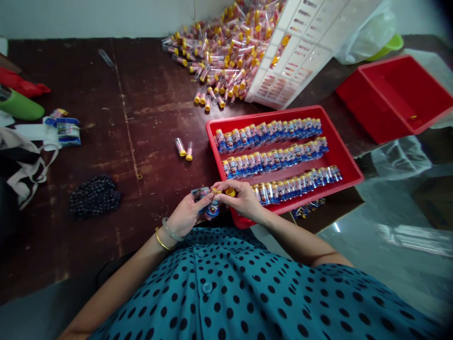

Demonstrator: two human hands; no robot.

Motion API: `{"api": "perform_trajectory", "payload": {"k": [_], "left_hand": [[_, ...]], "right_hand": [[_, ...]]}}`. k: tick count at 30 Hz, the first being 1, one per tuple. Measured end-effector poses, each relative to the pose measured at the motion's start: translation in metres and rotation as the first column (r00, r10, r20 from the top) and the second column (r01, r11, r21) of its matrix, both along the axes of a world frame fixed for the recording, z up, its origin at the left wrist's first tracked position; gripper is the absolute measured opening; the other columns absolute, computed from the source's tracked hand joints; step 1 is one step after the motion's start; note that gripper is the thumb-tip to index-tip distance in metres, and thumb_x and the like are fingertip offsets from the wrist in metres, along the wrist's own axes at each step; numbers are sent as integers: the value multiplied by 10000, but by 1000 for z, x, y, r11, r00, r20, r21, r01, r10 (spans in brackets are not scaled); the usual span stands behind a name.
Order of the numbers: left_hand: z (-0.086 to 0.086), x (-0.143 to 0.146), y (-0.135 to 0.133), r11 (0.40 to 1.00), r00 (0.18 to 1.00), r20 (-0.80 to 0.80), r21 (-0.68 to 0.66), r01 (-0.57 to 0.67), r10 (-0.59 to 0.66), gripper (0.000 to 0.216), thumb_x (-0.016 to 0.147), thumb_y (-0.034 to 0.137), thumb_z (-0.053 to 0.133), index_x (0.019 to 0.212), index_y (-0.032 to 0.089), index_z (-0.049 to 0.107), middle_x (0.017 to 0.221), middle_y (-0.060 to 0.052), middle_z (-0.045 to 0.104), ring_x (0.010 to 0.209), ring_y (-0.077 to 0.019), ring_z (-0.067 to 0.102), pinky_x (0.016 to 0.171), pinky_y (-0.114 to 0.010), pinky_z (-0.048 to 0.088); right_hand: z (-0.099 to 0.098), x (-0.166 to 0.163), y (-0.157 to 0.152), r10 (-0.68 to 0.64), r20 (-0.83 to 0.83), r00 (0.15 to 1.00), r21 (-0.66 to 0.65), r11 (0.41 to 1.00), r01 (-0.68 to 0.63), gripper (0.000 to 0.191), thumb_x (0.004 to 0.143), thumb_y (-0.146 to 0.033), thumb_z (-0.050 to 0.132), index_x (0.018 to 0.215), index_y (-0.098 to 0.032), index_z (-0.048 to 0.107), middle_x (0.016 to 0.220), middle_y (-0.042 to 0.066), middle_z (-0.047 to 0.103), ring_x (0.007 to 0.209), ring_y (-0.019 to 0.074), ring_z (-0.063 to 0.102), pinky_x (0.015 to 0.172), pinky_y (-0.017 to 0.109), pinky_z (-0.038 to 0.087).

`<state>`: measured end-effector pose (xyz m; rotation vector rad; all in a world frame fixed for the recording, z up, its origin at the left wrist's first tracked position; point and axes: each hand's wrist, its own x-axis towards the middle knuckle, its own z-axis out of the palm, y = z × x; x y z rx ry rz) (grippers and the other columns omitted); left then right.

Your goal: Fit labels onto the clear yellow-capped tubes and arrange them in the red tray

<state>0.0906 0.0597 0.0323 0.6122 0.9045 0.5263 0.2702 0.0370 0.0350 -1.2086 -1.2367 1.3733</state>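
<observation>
Close to my body, my left hand (186, 212) is closed on small blue printed sleeves (213, 209), which look like labels; how many there are I cannot tell. My right hand (244, 200) meets it, fingers closed around a small tube whose yellow cap (230, 192) shows; the rest of the tube is hidden by the fingers. Just right of the hands lies a red tray (279, 177) with three rows of upright yellow-capped tubes in blue printed sleeves (276, 132). Two unsleeved clear tubes (182, 147) with pink contents lie on the table beyond my left hand.
A heap of unsleeved tubes (226, 61) spills from a tipped white basket (293, 52) at the back. At the right stands a red bin (375, 99). A dark patterned cloth (95, 197) and a blue printed pack (68, 131) lie at left on the brown table (81, 94).
</observation>
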Motion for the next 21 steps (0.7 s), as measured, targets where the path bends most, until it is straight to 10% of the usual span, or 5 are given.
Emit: {"api": "perform_trajectory", "payload": {"k": [8,12,17,21], "left_hand": [[2,11,3,1000,1000,-29,-8,-6,5,348,711,409,804,937,159,719,745,-15,668,585,-120,593,517,-226,508],[7,16,7,1000,1000,-26,6,6,-6,371,745,361,782,1057,174,710,907,-58,707,722,-157,655,599,-243,554],[1,13,9,991,989,-63,-6,136,-136,266,756,333,770,956,163,728,856,-67,717,762,-185,673,592,-239,556],[-8,11,7,984,981,-89,14,177,-175,302,749,328,781,1004,178,719,832,-63,719,750,-184,668,544,-218,538]], "right_hand": [[-1,3,-2,-13,-17,1000,-19,1000,13,245,772,-408,742,830,-187,653,1017,47,700,912,186,651,832,317,522],[10,58,10,-196,147,970,46,981,191,240,817,-425,680,897,-201,649,981,35,680,810,145,631,689,255,507],[33,217,19,-575,626,527,298,801,519,234,843,-390,616,916,-171,651,880,55,668,766,148,591,672,261,450],[29,294,1,-274,923,271,89,835,543,151,762,-275,673,770,-125,670,741,81,676,703,162,571,683,293,408]]}}
